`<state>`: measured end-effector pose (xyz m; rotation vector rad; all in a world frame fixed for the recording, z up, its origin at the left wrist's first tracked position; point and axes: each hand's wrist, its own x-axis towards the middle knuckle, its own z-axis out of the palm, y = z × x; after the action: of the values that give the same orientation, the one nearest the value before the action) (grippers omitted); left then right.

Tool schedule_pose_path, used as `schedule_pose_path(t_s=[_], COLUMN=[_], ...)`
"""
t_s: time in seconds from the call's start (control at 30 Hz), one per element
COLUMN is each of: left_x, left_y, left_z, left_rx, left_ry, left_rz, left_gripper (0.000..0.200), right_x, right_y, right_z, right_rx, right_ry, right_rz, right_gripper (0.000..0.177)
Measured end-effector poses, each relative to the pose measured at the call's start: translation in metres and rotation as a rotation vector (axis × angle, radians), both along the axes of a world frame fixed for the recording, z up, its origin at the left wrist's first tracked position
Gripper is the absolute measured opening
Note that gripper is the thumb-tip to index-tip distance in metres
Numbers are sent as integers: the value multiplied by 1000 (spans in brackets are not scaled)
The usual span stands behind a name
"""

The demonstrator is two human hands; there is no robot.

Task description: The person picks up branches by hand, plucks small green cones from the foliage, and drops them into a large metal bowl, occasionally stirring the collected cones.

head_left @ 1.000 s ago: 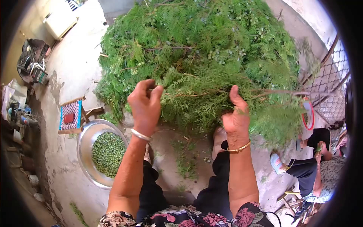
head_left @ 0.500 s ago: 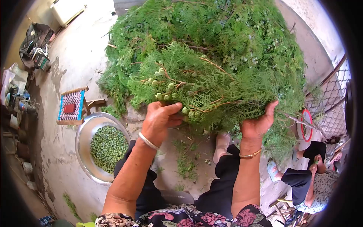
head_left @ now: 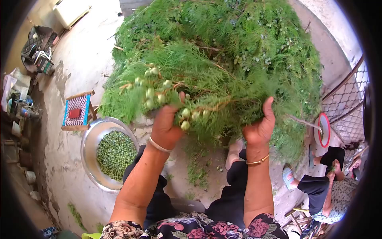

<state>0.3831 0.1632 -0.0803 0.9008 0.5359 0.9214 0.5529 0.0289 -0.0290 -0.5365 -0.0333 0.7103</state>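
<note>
A leafy green branch (head_left: 223, 95) with pale round green cones (head_left: 161, 92) is held up between my two hands. My left hand (head_left: 167, 123), slightly blurred, grips its left end beside the cones. My right hand (head_left: 260, 125) is closed round the foliage at the other end, thumb pointing up, other fingers partly hidden. Behind and beneath the branch spreads a large heap of similar green branches (head_left: 278, 44). A metal basin (head_left: 89, 159) at the left has many small green cones (head_left: 115, 155) in it.
A low stool with a woven seat (head_left: 81, 104) stands beyond the basin. At the lower right sits another person (head_left: 338, 195), near a red-rimmed container (head_left: 328, 129) and wire mesh (head_left: 352, 119). Tools and household items (head_left: 38, 51) line the left wall.
The branch has swung left and up, its cones now larger and further left. My left hand has turned and lifted slightly; my right hand has moved a little left and its fingers have curled in.
</note>
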Motion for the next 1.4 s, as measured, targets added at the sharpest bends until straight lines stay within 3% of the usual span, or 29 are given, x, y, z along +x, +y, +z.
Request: schedule_pose_path(t_s=[0.03, 0.1, 0.17, 0.23, 0.27, 0.33, 0.37, 0.43, 0.47, 0.53, 0.57, 0.63, 0.7, 0.77, 0.8, 0.83, 0.9, 0.93, 1.03, 1.1, 1.13, 1.23, 1.27, 1.3, 1.4], left_x=[0, -2, -8, -10, -12, -11, -11, -12, -13, -11, -7, -2, 1, 1, 0, 0, -1, -3, -3, -5, -8, -23, -28, -30, -26], left_y=[5, 15, 27, 38, 41, 40, 38, 31, 31, 28, 24, 18, 13, 15, 16, 17, 20, 20, 13, 7, 7, 8, 2, -1, -27], left_z=[12, 35, 27, 17, 15, 19, 24, 28, 24, 20, 20, 23, 25, 27, 31, 34, 34, 35, 51, 66, 64, 49, 49, 52, 96], left_rx=[0, -505, -550, -556, -496, -499, -501, -472, -430, -393, -384, -377, -375, -369, -418, -468, -501, -450, -356, -15, -10, 1119, 1343, 1347, 984], left_ry=[6, -288, -368, -401, -424, -363, -303, -307, -287, -266, -253, -236, -229, -215, -263, -310, -307, -266, -189, 378, 378, 1232, 1055, 1054, 883], left_rz=[3, -175, -167, -97, -109, -71, -35, -19, -69, -122, -151, -188, -280, -298, -340, -382, -347, -316, -276, -173, -180, 115, 256, 254, 147], left_gripper=[24, 24, 28, 24, 23, 25, 27, 28, 27, 25, 26, 28, 30, 33, 34, 36, 39, 36, 33, 30, 30, 31, 32, 32, 22], right_x=[-2, -6, -7, -6, -10, -24, -29, -37, -38, -38, -39, -39, -38, -37, -33, -31, -28, -22, -21, -27, -28, -28, -28, -29, -33], right_y=[0, 2, 2, -4, -4, -2, -1, 0, 1, 7, 8, 9, 10, 10, 10, 10, 13, 11, 12, 16, 17, 18, 18, 18, 18], right_z=[-2, -5, -9, -9, -4, 10, 4, -9, -6, 4, 2, -7, -18, -10, -7, -9, -16, -19, -17, -15, -19, -22, -22, -22, -23], right_rx=[-75, -224, -317, -739, -740, -1476, -1478, -1031, -1037, -722, -729, -899, -923, -750, -705, -713, -622, -489, -365, -429, -471, -502, -532, -563, -581], right_ry=[-4, -14, -20, -261, -257, -1179, -1174, -1438, -1436, -1750, -1748, -2007, -1895, -1088, -1079, -1076, -645, -280, -181, -270, -317, -352, -338, -322, -340], right_rz=[52, 156, 198, 403, 406, 268, 271, -372, -370, -449, -448, -193, -155, 163, 112, 105, 8, 104, 169, 85, 74, 62, 100, 141, 188], right_gripper=[49, 51, 52, 49, 49, 36, 36, 37, 37, 39, 39, 42, 32, 17, 7, 7, 16, 23, 23, 21, 16, 9, 10, 10, 12])
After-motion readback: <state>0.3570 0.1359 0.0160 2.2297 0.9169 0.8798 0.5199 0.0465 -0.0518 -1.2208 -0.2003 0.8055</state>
